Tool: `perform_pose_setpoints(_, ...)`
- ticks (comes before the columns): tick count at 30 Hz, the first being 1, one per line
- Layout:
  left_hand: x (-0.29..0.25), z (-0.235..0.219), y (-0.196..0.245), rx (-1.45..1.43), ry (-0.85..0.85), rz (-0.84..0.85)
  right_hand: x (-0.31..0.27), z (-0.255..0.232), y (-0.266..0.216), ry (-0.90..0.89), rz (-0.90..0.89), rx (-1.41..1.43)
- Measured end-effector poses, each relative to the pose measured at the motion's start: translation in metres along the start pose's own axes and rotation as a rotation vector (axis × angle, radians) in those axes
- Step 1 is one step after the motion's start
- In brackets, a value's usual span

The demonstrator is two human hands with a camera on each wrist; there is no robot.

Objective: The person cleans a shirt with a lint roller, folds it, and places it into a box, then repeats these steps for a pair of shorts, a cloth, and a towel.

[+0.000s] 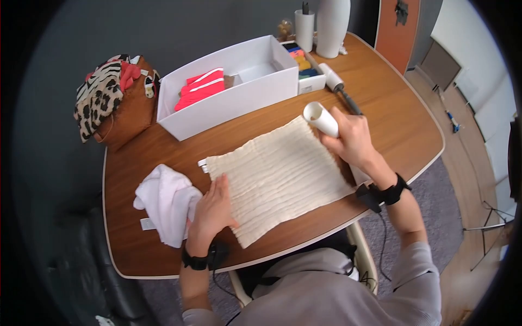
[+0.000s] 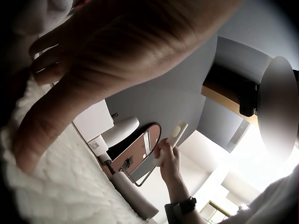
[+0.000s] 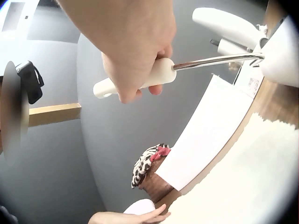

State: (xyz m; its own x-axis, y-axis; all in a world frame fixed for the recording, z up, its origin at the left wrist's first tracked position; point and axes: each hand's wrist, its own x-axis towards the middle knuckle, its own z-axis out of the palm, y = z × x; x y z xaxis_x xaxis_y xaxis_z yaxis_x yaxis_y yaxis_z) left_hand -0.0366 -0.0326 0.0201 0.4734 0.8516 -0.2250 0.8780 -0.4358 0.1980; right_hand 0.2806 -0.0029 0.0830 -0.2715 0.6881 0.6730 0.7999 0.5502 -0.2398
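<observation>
A cream ribbed cloth (image 1: 280,176) lies spread flat on the table, a small white tag (image 1: 203,165) at its far left corner. My left hand (image 1: 215,209) rests with extended fingers on the cloth's left edge. In my right hand (image 1: 352,138) is a lint roller, gripped by its white handle (image 3: 161,72). A bent metal rod (image 3: 215,60) joins that handle to the white roll (image 1: 321,118), which is over the cloth's far right corner in the head view. Left of my left hand lies a crumpled white cloth (image 1: 166,198).
A long white box (image 1: 234,106) holding folded red-and-white fabric (image 1: 202,89) stands behind the cloth. Beside it are a small box (image 1: 312,84) of colourful items and a second, grey-handled lint roller (image 1: 333,79). A brown basket (image 1: 130,119) with animal-print fabric stands far left; a white vase (image 1: 333,27) stands behind.
</observation>
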Motion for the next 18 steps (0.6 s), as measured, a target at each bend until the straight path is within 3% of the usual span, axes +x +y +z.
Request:
perform_pose_setpoints(3,0.001,0.002,0.0,0.007,0.004,0.011,-0.003,-0.014,0.015,0.014,0.102,0.017)
perform_pose_setpoints(6,0.0,0.004,-0.001,0.013,0.016,0.009,-0.004,-0.039,0.041,0.068,0.368,0.253)
perform_pose_setpoints(7,0.0,0.003,0.0,0.008,0.016,0.006,-0.002,-0.043,0.053,0.185,0.402,0.465)
perform_pose_setpoints(10,-0.001,0.003,0.0,0.001,0.023,0.005,0.008,-0.066,0.076,0.497,0.573,0.39)
perform_pose_setpoints(16,-0.003,0.0,0.001,0.01,0.025,0.016,0.013,-0.07,0.168,1.186,0.765,0.68)
perform_pose_setpoints(18,-0.004,-0.002,0.002,0.016,0.005,0.006,0.005,-0.061,0.206,1.234,0.86,0.862)
